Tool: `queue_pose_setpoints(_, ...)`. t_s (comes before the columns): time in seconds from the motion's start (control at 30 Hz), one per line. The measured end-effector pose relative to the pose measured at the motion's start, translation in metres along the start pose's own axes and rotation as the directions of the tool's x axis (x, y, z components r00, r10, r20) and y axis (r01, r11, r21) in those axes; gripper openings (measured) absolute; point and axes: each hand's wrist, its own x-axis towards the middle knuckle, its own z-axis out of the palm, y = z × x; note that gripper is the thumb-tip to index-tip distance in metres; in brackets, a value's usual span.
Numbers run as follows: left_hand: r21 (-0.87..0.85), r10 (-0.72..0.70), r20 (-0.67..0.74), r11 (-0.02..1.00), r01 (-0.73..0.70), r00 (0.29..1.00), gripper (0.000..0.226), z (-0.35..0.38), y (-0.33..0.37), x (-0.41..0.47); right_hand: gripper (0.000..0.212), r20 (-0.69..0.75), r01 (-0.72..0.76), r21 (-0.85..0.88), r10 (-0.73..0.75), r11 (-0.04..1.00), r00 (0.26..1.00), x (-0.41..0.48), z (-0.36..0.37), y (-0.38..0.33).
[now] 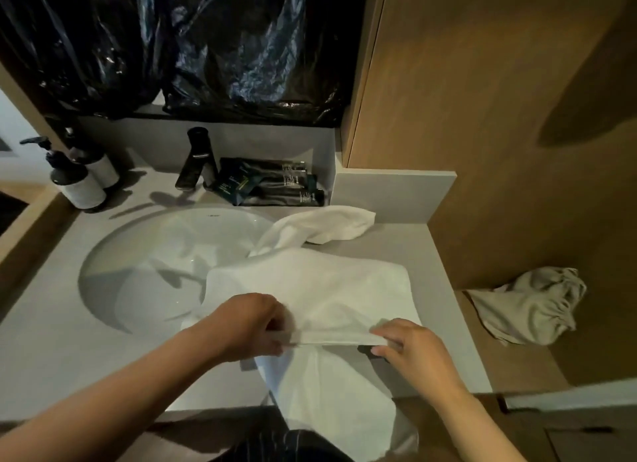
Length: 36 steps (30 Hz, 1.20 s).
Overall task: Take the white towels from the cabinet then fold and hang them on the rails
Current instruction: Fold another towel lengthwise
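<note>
On the counter [51, 344], just right of the sink [144, 254], our left hand [251, 323] pinches the near folded edge of the white towel [310, 285], whose tail hangs over the front, our right hand [410, 348] pinches the same edge, and we should pull it taut and level so the fold lands square.

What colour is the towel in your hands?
White. The towel shows best in the head view, the only one here.

Bottles [81, 182] left; faucet [196, 158] behind.
</note>
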Motion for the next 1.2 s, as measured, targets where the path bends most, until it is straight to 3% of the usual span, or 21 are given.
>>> queue_pose_setpoints(0.13, -0.038, 0.040, 0.122, 0.999, -0.035, 0.992, 0.030, -0.002, 0.001, 0.004, 0.013, 0.050, -0.076, 0.169, 0.068, 0.983, 0.996, -0.018, 0.011, 0.005)
queue_pose_setpoints(0.3, -0.122, 0.164, -0.092, 0.977, -0.174, 0.982, 0.030, -0.018, 0.009, 0.036, 0.023, -0.133, -0.185, 0.310, 0.235, 0.933, 0.963, -0.032, 0.015, 0.008)
queue_pose_setpoints(0.37, -0.096, 0.172, -0.111, 0.979, -0.182, 0.979, 0.026, -0.024, 0.019, 0.055, 0.029, -0.158, -0.237, 0.355, 0.307, 0.905, 0.938, -0.034, 0.018, 0.008)
queue_pose_setpoints(0.53, 0.057, 0.292, -0.195, 0.956, -0.286, 0.936, 0.011, -0.021, 0.039, 0.101, 0.037, -0.060, -0.451, 0.562, 0.578, 0.693, 0.814, -0.035, 0.032, 0.003)
queue_pose_setpoints(0.6, 0.126, 0.330, -0.181, 0.942, -0.311, 0.927, 0.024, -0.014, 0.042, 0.116, 0.042, -0.022, -0.507, 0.583, 0.636, 0.635, 0.771, -0.034, 0.038, -0.002)
queue_pose_setpoints(0.73, 0.239, 0.303, -0.101, 0.932, -0.272, 0.948, 0.049, -0.008, 0.048, 0.140, 0.044, -0.019, -0.560, 0.584, 0.700, 0.587, 0.714, -0.029, 0.047, -0.010)
queue_pose_setpoints(1.03, 0.403, 0.155, 0.102, 0.896, -0.183, 0.983, 0.064, 0.006, 0.048, 0.177, 0.048, 0.001, -0.690, 0.484, 0.788, 0.538, 0.616, -0.004, 0.065, -0.027)
queue_pose_setpoints(1.2, 0.356, 0.139, 0.106, 0.919, -0.168, 0.985, 0.061, 0.014, 0.046, 0.184, 0.045, 0.016, -0.649, 0.647, 0.843, 0.401, 0.537, 0.010, 0.074, -0.036)
